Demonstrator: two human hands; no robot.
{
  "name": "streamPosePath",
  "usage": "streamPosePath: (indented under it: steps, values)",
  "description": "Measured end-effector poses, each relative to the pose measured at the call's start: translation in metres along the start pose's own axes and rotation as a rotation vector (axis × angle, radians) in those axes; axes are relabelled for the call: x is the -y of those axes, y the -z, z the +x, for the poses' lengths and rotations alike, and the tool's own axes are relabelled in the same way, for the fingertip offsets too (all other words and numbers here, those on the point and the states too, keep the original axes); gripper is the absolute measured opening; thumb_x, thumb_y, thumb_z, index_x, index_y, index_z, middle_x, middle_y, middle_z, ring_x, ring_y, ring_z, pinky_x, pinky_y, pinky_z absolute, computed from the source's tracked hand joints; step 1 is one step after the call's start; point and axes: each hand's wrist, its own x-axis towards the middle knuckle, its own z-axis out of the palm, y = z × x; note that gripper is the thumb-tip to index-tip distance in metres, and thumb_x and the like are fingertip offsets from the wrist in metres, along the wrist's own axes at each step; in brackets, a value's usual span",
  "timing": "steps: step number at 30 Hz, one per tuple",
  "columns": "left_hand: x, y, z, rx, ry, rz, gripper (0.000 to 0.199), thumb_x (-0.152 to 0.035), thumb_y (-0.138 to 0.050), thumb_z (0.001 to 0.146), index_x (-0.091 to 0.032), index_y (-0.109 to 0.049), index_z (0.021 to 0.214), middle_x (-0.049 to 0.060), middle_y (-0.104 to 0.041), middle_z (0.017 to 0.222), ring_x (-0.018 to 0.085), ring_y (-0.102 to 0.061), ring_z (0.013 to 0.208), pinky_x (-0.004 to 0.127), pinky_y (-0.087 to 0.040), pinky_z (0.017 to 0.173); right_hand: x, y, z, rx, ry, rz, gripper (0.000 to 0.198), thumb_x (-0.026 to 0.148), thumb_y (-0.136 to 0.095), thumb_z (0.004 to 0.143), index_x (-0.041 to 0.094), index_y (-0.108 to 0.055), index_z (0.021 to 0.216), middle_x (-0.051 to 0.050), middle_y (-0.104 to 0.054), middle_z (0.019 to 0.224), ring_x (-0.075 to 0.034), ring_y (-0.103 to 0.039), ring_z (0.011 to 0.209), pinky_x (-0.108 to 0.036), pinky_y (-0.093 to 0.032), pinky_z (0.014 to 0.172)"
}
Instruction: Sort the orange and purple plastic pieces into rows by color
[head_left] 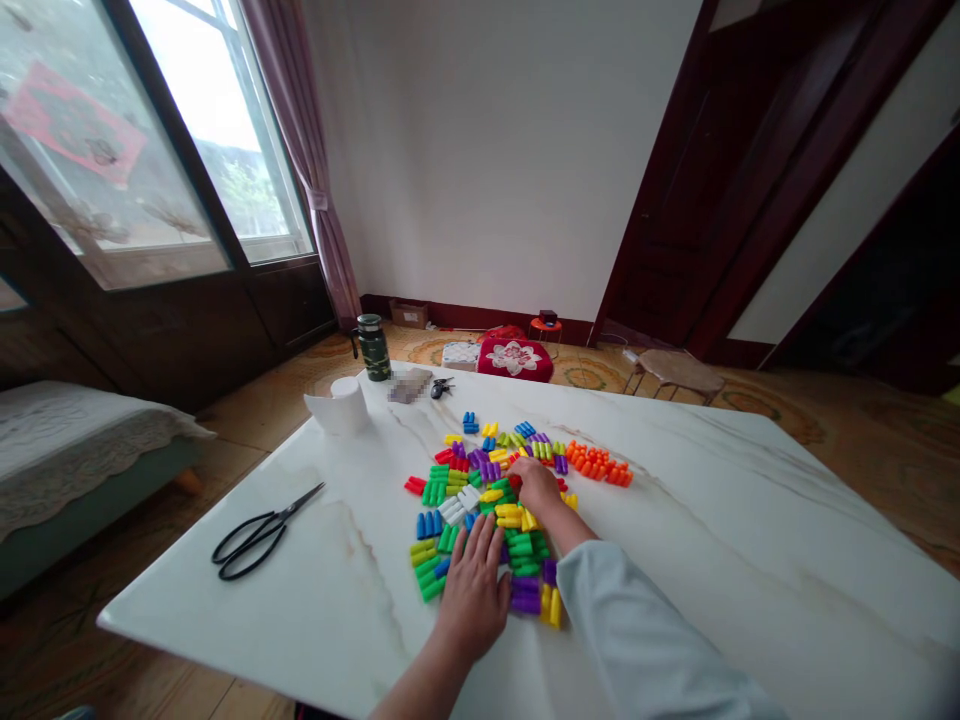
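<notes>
A spread of small round-ended plastic pieces (453,506) in green, yellow, purple, blue, red and white covers the near middle of the table, many lying side by side in little groups. My left hand (476,585) rests palm down on its near left part, fingers stretched out over green and blue pieces. Further in, my right hand (538,486) has its fingers bent down and drawn together among the pieces. Red shows right at its fingertips, but what they grip is hidden. Orange pieces (598,465) are gathered in a separate cluster right of that hand.
Black-handled scissors (259,540) lie on the white marbled table (697,530) at the left. Toward the far left corner stand a paper roll (346,408) and a camouflage flask (373,348), with keys (441,387) nearby. Beyond the table are a red cushioned seat (516,360) and a stool (673,372).
</notes>
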Motion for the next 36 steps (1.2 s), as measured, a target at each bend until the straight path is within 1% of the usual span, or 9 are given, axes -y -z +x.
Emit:
streamPosePath:
  steps: [8, 11, 14, 18, 20, 22, 25, 29, 36]
  values:
    - [0.0, -0.002, -0.001, -0.04, 0.002, 0.014, 0.057, -0.025, -0.046, 0.089, -0.015, -0.04, 0.145, 0.011, -0.039, 0.154, 0.027, -0.031, 0.144, 0.047, -0.029, 0.116, 0.016, -0.008, -0.005, 0.026, -0.004, -0.119, 0.029, 0.007, -0.052, 0.081, 0.021, -0.072, 0.096, -0.009, -0.069, 0.105, -0.022, -0.063, 0.102, -0.031, -0.046, 0.089]
    - [0.002, -0.004, -0.002, -0.054, -0.018, 0.038, 0.056, -0.024, -0.046, 0.089, -0.014, -0.041, 0.144, 0.011, -0.042, 0.152, 0.026, -0.033, 0.143, 0.046, -0.03, 0.115, 0.019, -0.007, -0.01, -0.031, -0.024, -0.126, 0.026, 0.01, -0.061, 0.077, 0.021, -0.069, 0.099, -0.009, -0.067, 0.114, -0.024, -0.057, 0.114, -0.031, -0.043, 0.097]
    - [0.004, -0.007, -0.002, -0.076, -0.031, 0.036, 0.055, -0.025, -0.046, 0.09, -0.015, -0.041, 0.144, 0.01, -0.043, 0.151, 0.026, -0.033, 0.143, 0.046, -0.03, 0.116, 0.014, -0.005, -0.018, -0.125, -0.102, -0.099, 0.026, 0.017, -0.058, 0.082, 0.018, -0.063, 0.107, -0.011, -0.067, 0.111, -0.023, -0.06, 0.109, -0.032, -0.046, 0.093]
    - [0.004, -0.009, -0.002, -0.098, -0.027, 0.018, 0.056, -0.024, -0.046, 0.09, -0.016, -0.04, 0.145, 0.009, -0.042, 0.152, 0.026, -0.034, 0.142, 0.046, -0.029, 0.116, -0.017, 0.0, -0.035, -0.35, -0.19, 0.147, 0.027, 0.023, -0.054, 0.083, 0.018, -0.06, 0.109, -0.008, -0.07, 0.102, -0.02, -0.065, 0.09, -0.031, -0.051, 0.079]
    - [0.004, -0.009, -0.002, -0.099, -0.025, 0.011, 0.056, -0.024, -0.046, 0.09, -0.016, -0.039, 0.146, 0.009, -0.043, 0.152, 0.026, -0.034, 0.143, 0.046, -0.029, 0.116, -0.043, 0.009, -0.046, -0.449, -0.168, 0.233, 0.026, 0.024, -0.054, 0.08, 0.018, -0.063, 0.104, -0.008, -0.07, 0.102, -0.02, -0.065, 0.09, -0.031, -0.051, 0.08]
    - [0.004, -0.009, -0.002, -0.092, -0.021, 0.017, 0.056, -0.026, -0.045, 0.091, -0.016, -0.039, 0.146, 0.009, -0.042, 0.152, 0.026, -0.034, 0.143, 0.047, -0.029, 0.116, -0.072, 0.022, -0.057, -0.516, -0.191, 0.195, 0.026, 0.024, -0.053, 0.079, 0.017, -0.067, 0.101, -0.01, -0.069, 0.103, -0.021, -0.064, 0.092, -0.033, -0.051, 0.083]
    - [0.005, -0.008, -0.002, -0.073, -0.023, 0.045, 0.054, -0.028, -0.045, 0.092, -0.016, -0.041, 0.145, 0.009, -0.043, 0.151, 0.026, -0.035, 0.142, 0.047, -0.03, 0.115, -0.11, 0.044, -0.071, -0.475, -0.324, 0.025, 0.03, 0.015, -0.049, 0.08, 0.017, -0.071, 0.1, -0.011, -0.068, 0.109, -0.02, -0.063, 0.099, -0.03, -0.048, 0.086]
    - [0.005, -0.006, -0.001, -0.06, -0.029, 0.063, 0.053, -0.028, -0.045, 0.092, -0.016, -0.042, 0.144, 0.009, -0.043, 0.151, 0.025, -0.036, 0.142, 0.046, -0.031, 0.114, -0.14, 0.064, -0.081, -0.344, -0.478, -0.101, 0.034, 0.008, -0.054, 0.077, 0.018, -0.069, 0.106, -0.007, -0.07, 0.107, -0.019, -0.064, 0.095, -0.026, -0.045, 0.078]
    - [0.006, -0.007, -0.001, -0.078, -0.041, 0.09, 0.054, -0.028, -0.046, 0.091, -0.016, -0.043, 0.143, 0.009, -0.044, 0.151, 0.025, -0.038, 0.14, 0.045, -0.032, 0.114, -0.162, 0.064, -0.086, -0.421, -0.616, -0.073, 0.027, 0.011, -0.055, 0.077, 0.018, -0.068, 0.1, -0.006, -0.072, 0.095, -0.019, -0.065, 0.081, -0.026, -0.042, 0.065]
